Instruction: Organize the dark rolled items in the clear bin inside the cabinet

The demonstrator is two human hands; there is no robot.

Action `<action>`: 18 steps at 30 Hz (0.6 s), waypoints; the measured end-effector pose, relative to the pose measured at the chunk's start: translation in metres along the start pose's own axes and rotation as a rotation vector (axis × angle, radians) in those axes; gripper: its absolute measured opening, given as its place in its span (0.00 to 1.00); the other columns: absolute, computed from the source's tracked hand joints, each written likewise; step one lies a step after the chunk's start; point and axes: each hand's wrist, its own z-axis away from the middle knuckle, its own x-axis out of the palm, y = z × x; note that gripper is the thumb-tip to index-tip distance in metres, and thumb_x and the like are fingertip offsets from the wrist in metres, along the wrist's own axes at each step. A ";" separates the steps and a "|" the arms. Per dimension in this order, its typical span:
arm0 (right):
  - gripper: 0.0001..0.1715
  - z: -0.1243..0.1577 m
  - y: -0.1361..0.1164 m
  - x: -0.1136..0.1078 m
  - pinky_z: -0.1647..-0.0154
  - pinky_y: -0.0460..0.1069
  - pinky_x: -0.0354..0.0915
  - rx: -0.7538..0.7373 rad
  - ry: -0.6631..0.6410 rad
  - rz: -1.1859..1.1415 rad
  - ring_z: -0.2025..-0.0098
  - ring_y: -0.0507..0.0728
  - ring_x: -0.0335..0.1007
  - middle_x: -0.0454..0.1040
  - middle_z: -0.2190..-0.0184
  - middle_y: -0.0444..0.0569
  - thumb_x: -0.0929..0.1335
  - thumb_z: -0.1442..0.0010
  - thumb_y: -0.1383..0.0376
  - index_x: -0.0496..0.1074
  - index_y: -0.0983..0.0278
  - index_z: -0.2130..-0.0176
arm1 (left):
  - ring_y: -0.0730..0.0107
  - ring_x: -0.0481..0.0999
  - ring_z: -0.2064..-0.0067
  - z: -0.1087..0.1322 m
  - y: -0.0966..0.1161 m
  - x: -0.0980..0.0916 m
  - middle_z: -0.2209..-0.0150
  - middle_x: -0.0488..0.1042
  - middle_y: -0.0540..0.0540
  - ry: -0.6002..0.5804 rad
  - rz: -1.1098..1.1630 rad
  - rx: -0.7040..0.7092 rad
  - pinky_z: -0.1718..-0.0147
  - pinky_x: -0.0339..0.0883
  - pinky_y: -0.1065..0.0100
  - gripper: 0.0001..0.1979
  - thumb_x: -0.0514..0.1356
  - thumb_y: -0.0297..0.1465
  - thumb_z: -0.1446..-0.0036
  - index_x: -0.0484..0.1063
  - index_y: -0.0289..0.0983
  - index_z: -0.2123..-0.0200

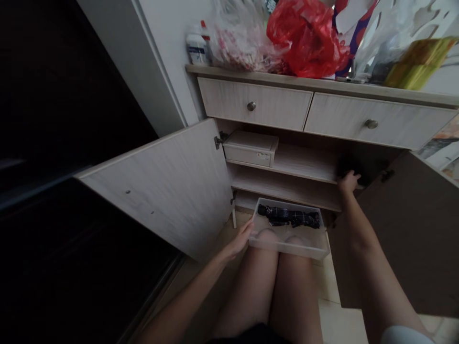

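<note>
A clear plastic bin rests across my knees, with a rolled dark plaid cloth lying along its far side. My left hand grips the bin's left wall, fingers closed against it. Inside the open cabinet, my right hand is at the right end of the upper shelf, against a dark item lost in shadow. Its fingers look curled, and part of them is hidden. On the same shelf, at the left, sits a white storage box with a small label.
The left cabinet door and right door stand swung out on either side of my legs. Two closed drawers run above the shelves. A red plastic bag, a clear bag and a white bottle crowd the cabinet top.
</note>
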 end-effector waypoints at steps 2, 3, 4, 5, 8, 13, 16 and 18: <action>0.20 0.002 -0.005 -0.010 0.53 0.56 0.67 0.140 0.057 -0.169 0.56 0.61 0.72 0.69 0.52 0.61 0.68 0.47 0.68 0.71 0.69 0.53 | 0.55 0.78 0.49 0.001 0.001 0.000 0.37 0.69 0.42 0.007 -0.008 0.002 0.41 0.63 0.53 0.37 0.60 0.55 0.43 0.64 0.45 0.35; 0.18 0.005 -0.006 -0.016 0.54 0.54 0.68 0.188 0.065 -0.289 0.59 0.59 0.72 0.71 0.58 0.56 0.69 0.49 0.68 0.72 0.68 0.56 | 0.56 0.78 0.49 0.001 0.002 0.001 0.38 0.70 0.41 0.010 -0.011 0.001 0.42 0.63 0.53 0.37 0.60 0.55 0.43 0.64 0.45 0.35; 0.16 0.011 -0.007 -0.023 0.58 0.52 0.68 0.206 0.047 -0.432 0.62 0.57 0.71 0.72 0.63 0.52 0.70 0.50 0.67 0.72 0.67 0.59 | 0.56 0.79 0.50 0.001 0.002 0.001 0.39 0.71 0.41 0.013 -0.013 -0.002 0.42 0.63 0.53 0.37 0.60 0.55 0.43 0.64 0.45 0.35; 0.16 0.020 -0.007 -0.030 0.61 0.50 0.68 0.221 0.014 -0.597 0.66 0.55 0.69 0.71 0.68 0.47 0.71 0.53 0.65 0.72 0.66 0.61 | 0.56 0.79 0.50 0.001 0.003 0.001 0.39 0.71 0.41 0.012 -0.013 -0.005 0.42 0.63 0.53 0.38 0.60 0.55 0.43 0.63 0.45 0.34; 0.24 0.061 0.000 -0.054 0.71 0.46 0.64 0.171 -0.195 -0.920 0.73 0.51 0.65 0.69 0.73 0.42 0.76 0.59 0.56 0.71 0.65 0.64 | 0.56 0.79 0.50 0.001 0.004 0.002 0.38 0.70 0.42 -0.004 -0.007 -0.010 0.42 0.64 0.53 0.38 0.60 0.54 0.43 0.62 0.46 0.34; 0.27 0.141 0.018 -0.091 0.69 0.46 0.66 -0.138 -0.522 -0.823 0.68 0.54 0.69 0.74 0.68 0.47 0.77 0.59 0.48 0.73 0.62 0.65 | 0.54 0.78 0.48 0.002 0.003 0.004 0.34 0.65 0.42 -0.010 -0.023 -0.007 0.41 0.63 0.51 0.35 0.59 0.53 0.40 0.62 0.46 0.34; 0.25 0.172 0.023 -0.100 0.60 0.50 0.69 -0.299 -0.677 -0.755 0.60 0.58 0.72 0.76 0.62 0.50 0.76 0.56 0.47 0.73 0.62 0.68 | 0.55 0.76 0.44 0.003 0.002 0.006 0.32 0.61 0.43 -0.017 -0.023 0.003 0.39 0.61 0.52 0.33 0.57 0.51 0.38 0.60 0.46 0.33; 0.23 0.184 0.023 -0.100 0.55 0.52 0.68 -0.382 -0.773 -0.713 0.56 0.60 0.72 0.76 0.60 0.51 0.75 0.54 0.48 0.73 0.62 0.68 | 0.55 0.74 0.42 0.003 0.001 0.007 0.31 0.60 0.43 -0.008 -0.026 0.014 0.38 0.61 0.53 0.33 0.57 0.50 0.37 0.60 0.45 0.33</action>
